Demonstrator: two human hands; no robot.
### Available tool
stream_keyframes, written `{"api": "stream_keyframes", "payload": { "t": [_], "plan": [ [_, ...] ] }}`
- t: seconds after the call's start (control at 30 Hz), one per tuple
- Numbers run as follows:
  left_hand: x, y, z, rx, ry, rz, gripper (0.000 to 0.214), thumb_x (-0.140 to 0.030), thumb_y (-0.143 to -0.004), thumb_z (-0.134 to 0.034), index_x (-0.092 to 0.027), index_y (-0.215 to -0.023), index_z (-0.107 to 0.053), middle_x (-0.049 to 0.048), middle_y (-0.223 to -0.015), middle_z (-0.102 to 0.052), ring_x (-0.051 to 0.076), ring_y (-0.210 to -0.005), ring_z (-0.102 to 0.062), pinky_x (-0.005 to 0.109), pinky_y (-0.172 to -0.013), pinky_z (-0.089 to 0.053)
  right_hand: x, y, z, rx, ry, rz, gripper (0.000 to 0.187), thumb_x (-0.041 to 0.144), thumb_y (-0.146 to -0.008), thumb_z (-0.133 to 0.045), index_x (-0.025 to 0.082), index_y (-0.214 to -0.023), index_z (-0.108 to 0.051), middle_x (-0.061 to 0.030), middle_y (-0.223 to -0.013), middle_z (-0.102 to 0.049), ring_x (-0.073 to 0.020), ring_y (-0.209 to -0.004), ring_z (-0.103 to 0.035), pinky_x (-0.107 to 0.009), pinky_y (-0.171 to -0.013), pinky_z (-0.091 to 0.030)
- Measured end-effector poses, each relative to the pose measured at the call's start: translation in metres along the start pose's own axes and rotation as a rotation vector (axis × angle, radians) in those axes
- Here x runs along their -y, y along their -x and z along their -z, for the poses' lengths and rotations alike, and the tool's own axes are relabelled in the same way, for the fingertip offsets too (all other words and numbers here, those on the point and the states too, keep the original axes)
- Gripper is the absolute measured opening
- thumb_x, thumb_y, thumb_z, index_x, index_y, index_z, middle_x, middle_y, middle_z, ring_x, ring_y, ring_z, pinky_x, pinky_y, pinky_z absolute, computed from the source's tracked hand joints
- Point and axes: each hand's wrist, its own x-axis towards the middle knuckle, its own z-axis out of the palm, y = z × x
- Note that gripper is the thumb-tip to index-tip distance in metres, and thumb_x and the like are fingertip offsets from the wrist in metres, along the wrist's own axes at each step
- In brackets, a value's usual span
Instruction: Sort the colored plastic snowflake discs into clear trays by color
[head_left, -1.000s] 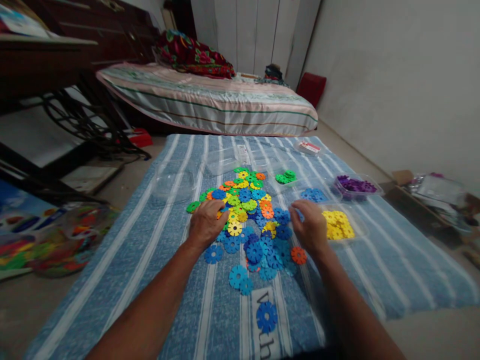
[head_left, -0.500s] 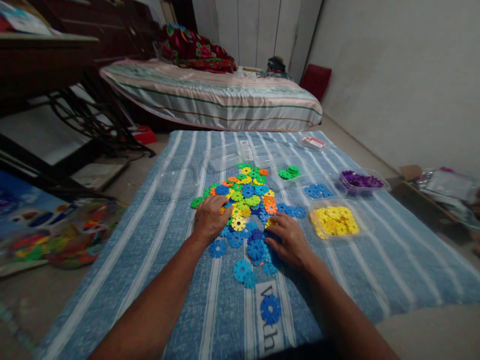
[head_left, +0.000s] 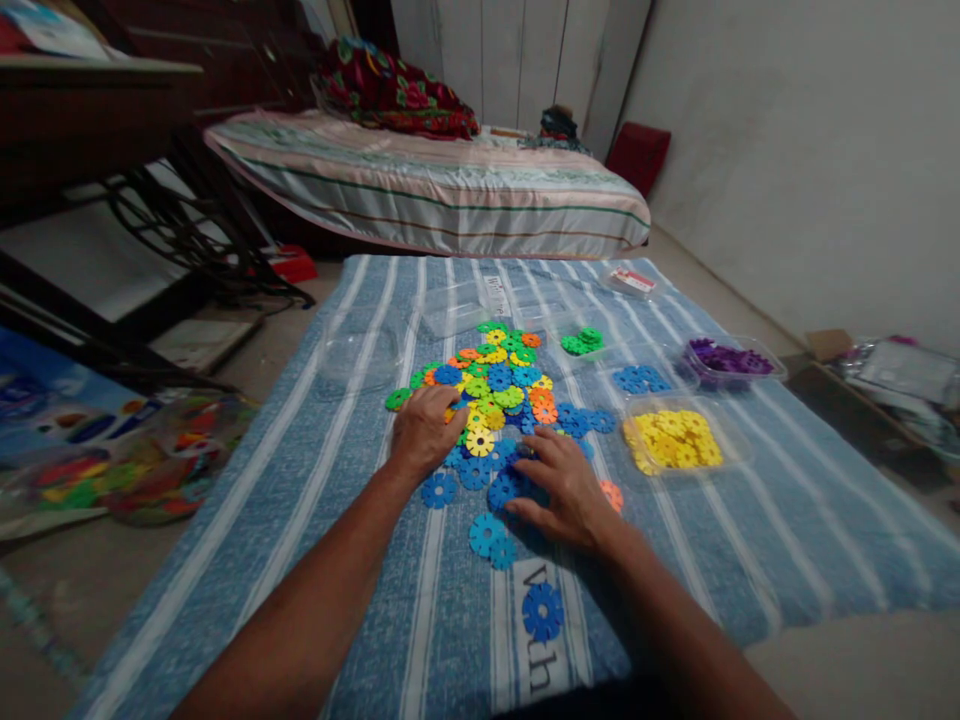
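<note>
A mixed heap of notched plastic discs (head_left: pixel 508 398) in yellow, blue, green and orange lies on the striped cloth. My left hand (head_left: pixel 429 432) rests at the heap's left side with its fingers curled; a bit of orange-yellow shows by the thumb, but its grip is mostly hidden. My right hand (head_left: pixel 566 488) is over the near right part, fingers apart, touching or hovering just over a blue disc (head_left: pixel 504 490). An orange disc (head_left: pixel 611 494) lies beside the right wrist. Nearer me are light blue discs (head_left: pixel 487 535) and a single dark blue disc (head_left: pixel 542 612).
To the right stand clear tubs of yellow discs (head_left: pixel 673 440) and purple discs (head_left: pixel 724 357). Blue discs (head_left: pixel 641 379) and green discs (head_left: pixel 583 342) sit in containers farther back. A clear container (head_left: pixel 358 362) stands left of the heap. Beyond the cloth is a bed (head_left: pixel 450 200).
My right hand has shifted left and slightly toward me, covering several blue discs. An orange disc now shows by its wrist. My left hand has barely moved.
</note>
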Motion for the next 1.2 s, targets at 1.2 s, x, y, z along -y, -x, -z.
{"api": "stream_keyframes", "payload": {
  "t": [1.2],
  "plan": [
    [0.000, -0.003, 0.002, -0.006, -0.009, -0.010, 0.017, -0.031, -0.084, -0.054, -0.020, -0.089, -0.066, 0.0097, -0.098, -0.073, 0.028, -0.097, -0.065, 0.042, -0.090, -0.050, 0.019, -0.012, 0.004, -0.030, -0.300, 0.144, 0.016, 0.020, -0.093, -0.055, 0.019, -0.088, -0.069, -0.0117, -0.101, -0.073, -0.0240, -0.110, -0.065, -0.042, -0.097, -0.054]
  ]
}}
